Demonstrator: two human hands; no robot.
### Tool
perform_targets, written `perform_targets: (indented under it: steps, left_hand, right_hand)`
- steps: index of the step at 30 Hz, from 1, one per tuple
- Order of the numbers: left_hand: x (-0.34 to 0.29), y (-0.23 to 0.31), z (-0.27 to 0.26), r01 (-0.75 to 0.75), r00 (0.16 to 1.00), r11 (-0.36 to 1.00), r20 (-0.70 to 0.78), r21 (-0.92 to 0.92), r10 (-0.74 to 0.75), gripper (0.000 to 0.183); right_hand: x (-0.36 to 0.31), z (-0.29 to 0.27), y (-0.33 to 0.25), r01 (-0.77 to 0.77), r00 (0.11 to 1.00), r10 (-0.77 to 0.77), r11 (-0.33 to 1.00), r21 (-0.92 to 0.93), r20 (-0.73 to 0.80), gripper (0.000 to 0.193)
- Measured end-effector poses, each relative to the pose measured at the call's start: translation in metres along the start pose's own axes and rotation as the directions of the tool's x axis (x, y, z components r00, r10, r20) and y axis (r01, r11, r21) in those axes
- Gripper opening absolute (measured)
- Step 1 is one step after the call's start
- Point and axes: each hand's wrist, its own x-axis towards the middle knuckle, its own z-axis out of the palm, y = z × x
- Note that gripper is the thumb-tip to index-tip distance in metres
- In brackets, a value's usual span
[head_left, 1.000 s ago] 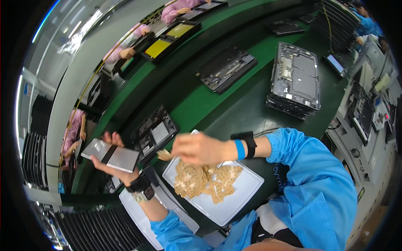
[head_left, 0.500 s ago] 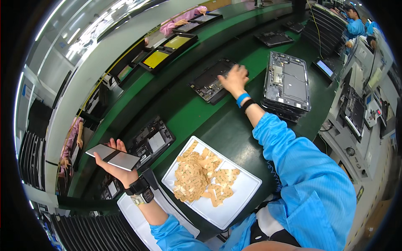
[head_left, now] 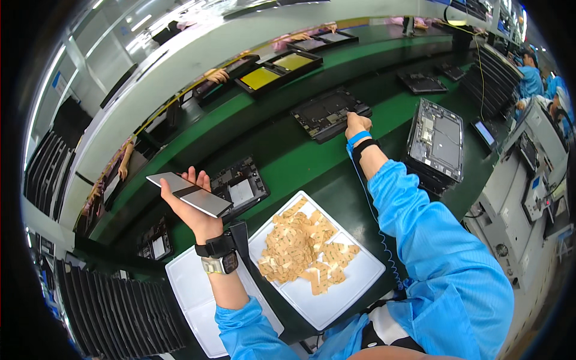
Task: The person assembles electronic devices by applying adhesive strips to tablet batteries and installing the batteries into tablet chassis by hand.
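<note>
On my left hand (head_left: 197,217) lies a flat grey rectangular battery (head_left: 207,203) with a black band across its middle; my fingers curl around its far side and the thumb rests at its near edge. My right hand (head_left: 358,123), with a blue strap and a black band at the wrist, is closed on the right end of an opened tablet housing (head_left: 324,115) that shows a circuit board along its left side. Beyond the battery sits another opened tablet housing (head_left: 255,186) with a pale rectangular part inside.
A white tray (head_left: 360,285) holds a heap of tan adhesive pieces (head_left: 294,246). At right rise stacked tablet housings (head_left: 441,144), with a small screen device (head_left: 483,132) behind. Several black trays (head_left: 114,306) stand lower left. Co-workers' hands (head_left: 217,75) show across the green line.
My right hand has gone from spread fingers over the tablet housing to a closed grip at its right end. The left hand keeps the battery. The whole view has shifted.
</note>
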Motion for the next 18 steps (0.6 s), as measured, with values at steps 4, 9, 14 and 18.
perform_targets:
  steps: [4,9,14,18]
  left_hand:
    - [-0.001,0.01,-0.01,-0.013,1.0,1.0,-0.026,-0.008,0.013,0.061]
    - [-0.006,0.03,-0.02,-0.065,0.995,0.996,-0.069,0.066,0.07,0.06]
    - [0.002,0.028,-0.019,-0.105,0.99,0.993,-0.095,0.048,0.109,0.061]
    - [0.001,0.025,-0.011,-0.112,0.992,0.99,-0.041,0.09,0.116,0.063]
  right_hand:
    - [-0.01,0.011,-0.009,0.143,0.988,-0.1,0.875,-0.462,0.117,0.085]
    - [-0.015,0.043,-0.004,0.135,0.984,-0.174,0.643,-0.754,0.027,0.09]
    - [0.023,0.067,-0.008,-0.077,0.995,0.013,0.72,-0.689,-0.097,0.104]
    - [0.049,0.059,-0.009,0.009,0.972,0.097,0.893,-0.45,0.212,0.082]
